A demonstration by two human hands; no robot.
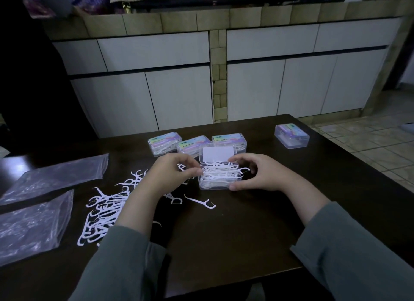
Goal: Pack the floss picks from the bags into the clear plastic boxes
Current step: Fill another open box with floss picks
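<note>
With the open clear box [220, 177] mid-table heaped with floss picks [220, 172], the left hand [172, 173] pinching them and the right hand [255, 175] gripping the box, overfilling could jam the lid [217, 154].

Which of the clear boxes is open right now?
The open box between both hands, lid raised, picks heaped inside. The three boxes behind it and the far-right box are closed.

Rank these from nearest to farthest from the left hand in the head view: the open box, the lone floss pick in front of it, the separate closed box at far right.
1. Open box: touching the left hand, on its right.
2. Lone floss pick: on the table, nearer the person.
3. Separate closed box: far right, toward the table's back edge.
</note>
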